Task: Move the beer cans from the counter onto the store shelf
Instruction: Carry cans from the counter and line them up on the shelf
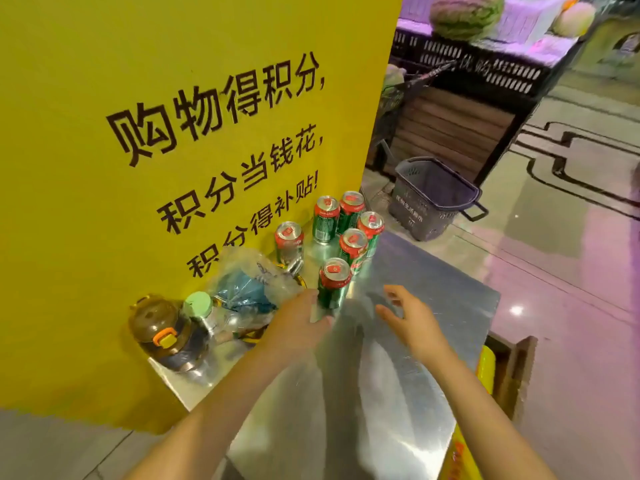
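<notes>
1. Six green beer cans with red tops stand upright on the steel counter (398, 341), at its far end beside the yellow sign panel (138, 133). The nearest can (333, 283) stands apart from the rest; a cluster of four (348, 223) sits farther back; a sixth can (288, 241) stands left, close against the panel.
2. Clutter on the left side of the counter: a clear plastic bag (249, 282) with something blue inside, a green-capped bottle (200, 308), and a brown jug with an orange latch (162, 327). The bag lies just left of the nearest can and near the sixth can.
3. Counter surface near and right of the nearest can is bare metal out to the right edge. Beyond the far edge, on the floor: a grey shopping basket (434, 197). Farther back, a produce stand with a watermelon (465, 15).
4. Left hand (299, 322): arm extended, fingers loosely spread, fingertips at the base of the nearest can; contact cannot be confirmed; nothing grasped.
5. Right hand (410, 315): over the counter right of that can, fingers relaxed and slightly curled, holding nothing, clearly apart from the can.
</notes>
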